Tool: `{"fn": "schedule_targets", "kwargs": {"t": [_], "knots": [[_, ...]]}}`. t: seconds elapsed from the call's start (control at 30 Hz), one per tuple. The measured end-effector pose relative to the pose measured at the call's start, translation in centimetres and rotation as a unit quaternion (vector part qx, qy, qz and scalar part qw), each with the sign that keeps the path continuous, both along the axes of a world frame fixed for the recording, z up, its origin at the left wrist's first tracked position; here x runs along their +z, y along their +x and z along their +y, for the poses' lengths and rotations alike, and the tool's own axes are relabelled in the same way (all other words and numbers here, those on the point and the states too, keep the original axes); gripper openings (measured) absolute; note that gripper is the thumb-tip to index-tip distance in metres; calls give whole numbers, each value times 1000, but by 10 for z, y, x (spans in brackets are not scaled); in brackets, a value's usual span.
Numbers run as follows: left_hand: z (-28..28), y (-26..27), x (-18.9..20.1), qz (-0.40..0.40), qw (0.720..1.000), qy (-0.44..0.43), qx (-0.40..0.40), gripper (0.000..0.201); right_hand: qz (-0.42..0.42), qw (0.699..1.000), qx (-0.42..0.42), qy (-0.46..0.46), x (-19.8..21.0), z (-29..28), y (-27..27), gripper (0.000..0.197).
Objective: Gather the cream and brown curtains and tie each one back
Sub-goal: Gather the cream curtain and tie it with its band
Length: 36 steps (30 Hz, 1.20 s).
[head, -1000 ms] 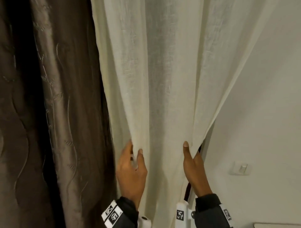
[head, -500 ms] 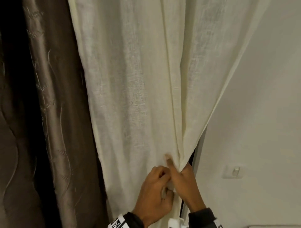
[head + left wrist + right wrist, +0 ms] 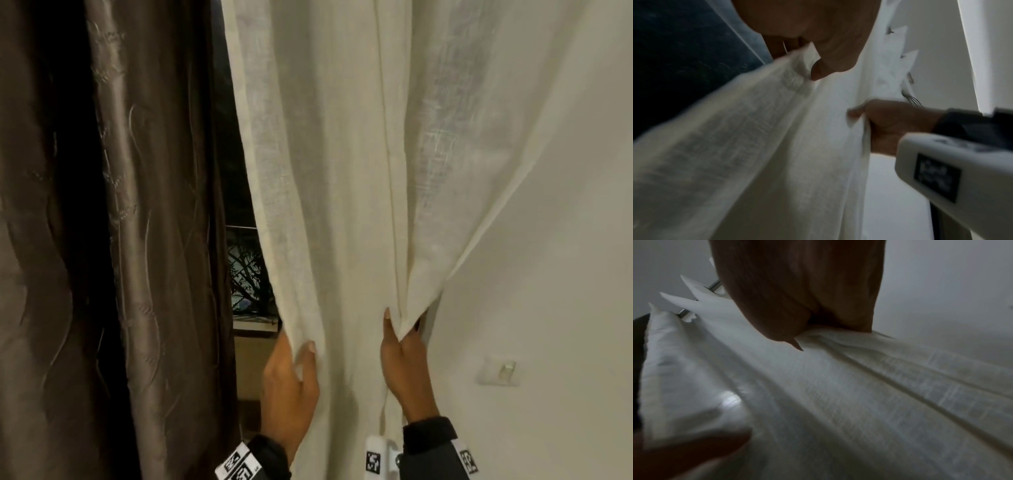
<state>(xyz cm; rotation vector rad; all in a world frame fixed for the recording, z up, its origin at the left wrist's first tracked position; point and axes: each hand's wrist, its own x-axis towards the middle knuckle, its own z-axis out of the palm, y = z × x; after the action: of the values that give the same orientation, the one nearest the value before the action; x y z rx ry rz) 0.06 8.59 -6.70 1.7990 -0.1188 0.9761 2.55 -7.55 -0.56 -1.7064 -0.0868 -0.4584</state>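
The cream curtain [image 3: 342,171] hangs down the middle of the head view, with the brown curtain [image 3: 144,240] just beside it on the left and a pale wall [image 3: 565,240] on the right. Between the 2 curtains a narrow gap shows a dark window [image 3: 245,274] with a railing and bare branches outside.

Both hands reach up from the bottom of the view, wrists low, each wearing a dark sleeve and a band with black-and-white markers. The left hand [image 3: 287,387] holds the cream curtain's left edge: its thumb lies on the front of the cloth and its fingers go behind the hem, so the fold is pinched between them. In the left wrist view the thumb tip presses into a bunched ridge of the fabric, though that picture is blurred.

The right hand [image 3: 404,363] stands more upright, fingers pointing up, and pinches a gathered pleat of the cream curtain at its right side, next to the wall. The right wrist view shows the cloth drawn taut from between the thumb and fingers, running in long folds towards the curtain rod [image 3: 713,285].

The 2 hands are apart, with a flat span of curtain between them. A small wall hook [image 3: 500,371] sits on the wall to the right of the right hand.
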Motion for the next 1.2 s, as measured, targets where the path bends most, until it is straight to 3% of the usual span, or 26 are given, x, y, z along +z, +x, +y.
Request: {"fn": "schedule_targets", "kwargs": {"t": [0.03, 0.1, 0.17, 0.23, 0.33, 0.47, 0.57, 0.67, 0.73, 0.8, 1.07, 1.2], "knots": [[-4, -1, -1, 7, 998, 58, -9, 36, 0, 1000, 11, 0, -6, 6, -5, 17], [-15, -3, -7, 50, 981, 162, -95, 54, 3, 999, 39, 19, -15, 14, -17, 31], [-23, -6, -9, 91, 949, 190, -235, 90, 28, 996, 62, 51, -21, 18, -24, 55], [-27, -4, -11, 109, 921, 176, -330, 110, 49, 995, 73, 38, -23, 20, -31, 59], [-34, -2, -18, 122, 937, 155, -289, 103, 68, 986, 147, -25, -23, 15, -39, 30], [-46, 17, -27, 131, 948, -86, -278, 81, 93, 955, 237, -149, -38, -12, -45, 63], [-46, 29, -38, 181, 957, -47, -222, 38, 106, 946, 277, -130, -53, -32, -45, 80], [-38, 28, -35, 225, 954, -48, -194, 19, 95, 974, 194, -75, -69, -55, -39, 62], [-34, 26, -32, 251, 947, -73, -187, 26, 95, 986, 106, -86, -89, -71, -33, 39], [-34, 27, -32, 264, 941, -76, -196, 26, 110, 980, 103, -128, -110, -78, -29, 27], [-34, 18, -34, 304, 922, -29, -236, 42, 174, 933, 201, -241, -173, -48, -27, 34], [-28, 19, -37, 341, 913, 38, -223, 52, 166, 944, 149, -244, -177, -48, -31, 23]]}}
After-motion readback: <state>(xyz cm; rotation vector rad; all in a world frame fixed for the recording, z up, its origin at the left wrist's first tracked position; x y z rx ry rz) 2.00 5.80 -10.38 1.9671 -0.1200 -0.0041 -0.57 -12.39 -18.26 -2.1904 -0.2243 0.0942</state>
